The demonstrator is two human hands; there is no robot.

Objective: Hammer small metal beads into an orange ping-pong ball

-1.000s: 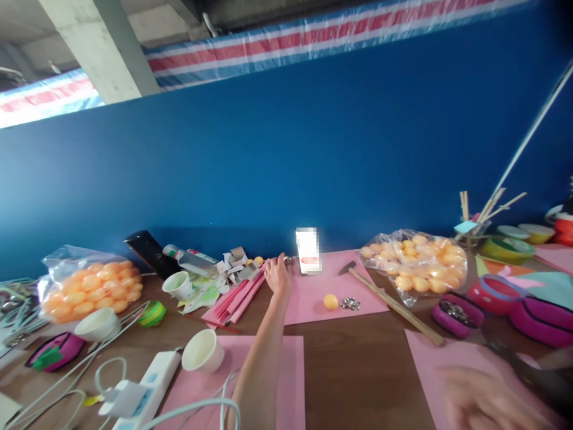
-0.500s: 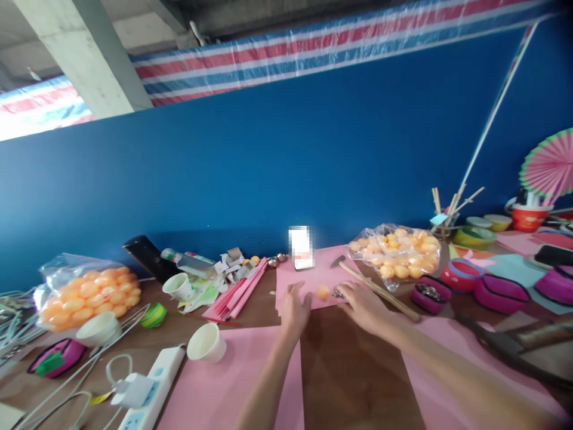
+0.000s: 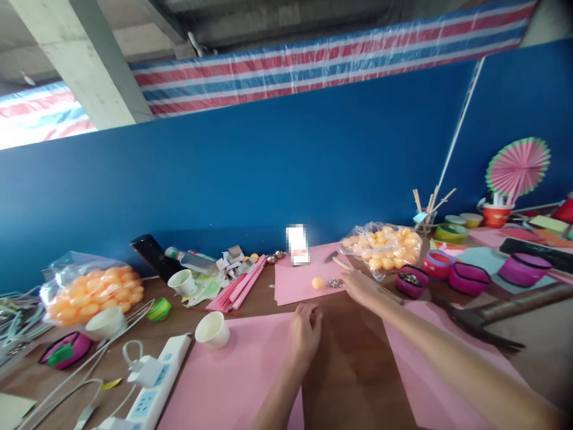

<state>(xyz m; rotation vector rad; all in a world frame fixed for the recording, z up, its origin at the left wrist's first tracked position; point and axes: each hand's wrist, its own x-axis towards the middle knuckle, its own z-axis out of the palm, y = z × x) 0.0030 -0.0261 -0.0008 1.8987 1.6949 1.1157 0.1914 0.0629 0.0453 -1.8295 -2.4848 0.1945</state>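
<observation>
My left hand (image 3: 305,333) rests over the edge of a pink sheet (image 3: 250,364), fingers curled in; anything inside them is hidden. Farther forward, my right hand (image 3: 360,288) lies across the wooden handle of a small hammer (image 3: 332,257), fingers closed at the handle. The hammer's dark head points away, over a stack of pink paper (image 3: 290,288). An orange ball (image 3: 317,283) sits on that paper, left of my right hand. Between ball and hand is a little heap of small metal pieces (image 3: 335,283), too small to name.
Clear bags of orange balls stand at right (image 3: 382,248) and left (image 3: 96,292). A white cup (image 3: 212,329) and a power strip (image 3: 156,382) are on the left. To the right are a magenta pouch (image 3: 412,282) of metal bits and a large claw hammer (image 3: 483,319).
My left hand has drawn back from beside the ball and its fingers have curled. My right hand has moved off the metal pieces onto the small hammer's handle. The view has turned slightly right.
</observation>
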